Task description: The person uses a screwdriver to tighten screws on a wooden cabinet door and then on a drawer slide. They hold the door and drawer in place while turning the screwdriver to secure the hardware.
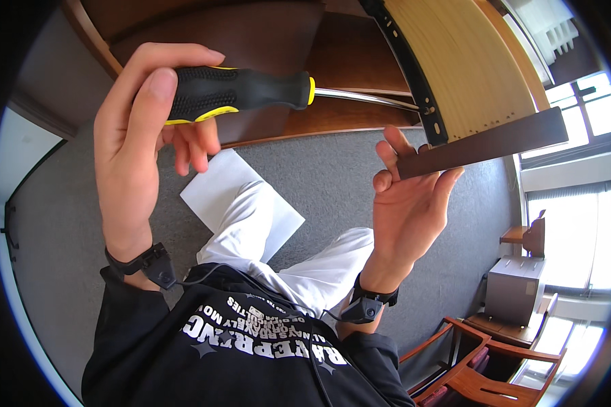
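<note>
My left hand (132, 122) is closed around the handle of a screwdriver (251, 88), black with yellow trim. The metal shaft points right, and its tip meets a black metal slide rail (414, 74) near a screw hole. That rail runs along the side of a drawer (468, 68) with a light wood-grain side and a dark brown front panel (485, 144). From below, my right hand (411, 210) grips the front panel's near end, fingers on one side and thumb on the other. Whether a screw sits under the tip is too small to tell.
Behind the drawer stands a dark brown wooden cabinet (346, 54). A white sheet (207, 193) lies on the grey carpet (332, 176) by my leg. To the lower right are wooden chairs (468, 373) and a grey metal box (514, 288), with windows beyond.
</note>
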Demonstrator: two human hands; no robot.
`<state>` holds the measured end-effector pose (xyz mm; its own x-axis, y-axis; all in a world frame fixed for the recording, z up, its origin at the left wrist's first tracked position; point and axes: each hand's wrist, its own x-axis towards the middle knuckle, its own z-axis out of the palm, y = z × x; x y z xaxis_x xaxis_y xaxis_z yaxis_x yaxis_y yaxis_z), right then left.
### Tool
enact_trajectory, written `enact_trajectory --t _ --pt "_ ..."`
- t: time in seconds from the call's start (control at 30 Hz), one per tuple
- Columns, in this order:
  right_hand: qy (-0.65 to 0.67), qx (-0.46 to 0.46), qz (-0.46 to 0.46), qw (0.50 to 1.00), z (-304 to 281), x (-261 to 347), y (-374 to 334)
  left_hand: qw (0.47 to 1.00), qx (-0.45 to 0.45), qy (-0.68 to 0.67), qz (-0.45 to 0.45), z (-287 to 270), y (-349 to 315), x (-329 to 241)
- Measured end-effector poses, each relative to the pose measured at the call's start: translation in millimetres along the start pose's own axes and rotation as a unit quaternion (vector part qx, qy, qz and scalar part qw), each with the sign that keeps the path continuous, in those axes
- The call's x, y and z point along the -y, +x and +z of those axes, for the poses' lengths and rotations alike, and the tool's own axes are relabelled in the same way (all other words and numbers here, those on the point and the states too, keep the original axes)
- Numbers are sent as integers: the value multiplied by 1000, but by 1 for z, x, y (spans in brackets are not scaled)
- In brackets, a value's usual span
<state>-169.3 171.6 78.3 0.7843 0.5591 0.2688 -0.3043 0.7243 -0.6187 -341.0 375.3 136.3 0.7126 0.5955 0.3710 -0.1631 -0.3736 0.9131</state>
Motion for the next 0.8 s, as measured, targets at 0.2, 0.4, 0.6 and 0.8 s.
enact_trajectory --t 0.2,0.4,0.6,0.8 --pt "-17 23 -1 1000 -1 3 -2 989 35 61 128 -12 3 5" --pt "7 44 -7 999 -3 2 -1 993 52 45 96 -6 0 6" --pt "-7 41 1 999 -6 3 0 997 75 -1 -23 -6 1 3" --pt "1 27 5 1000 -9 3 -1 984 60 111 129 -10 4 7"
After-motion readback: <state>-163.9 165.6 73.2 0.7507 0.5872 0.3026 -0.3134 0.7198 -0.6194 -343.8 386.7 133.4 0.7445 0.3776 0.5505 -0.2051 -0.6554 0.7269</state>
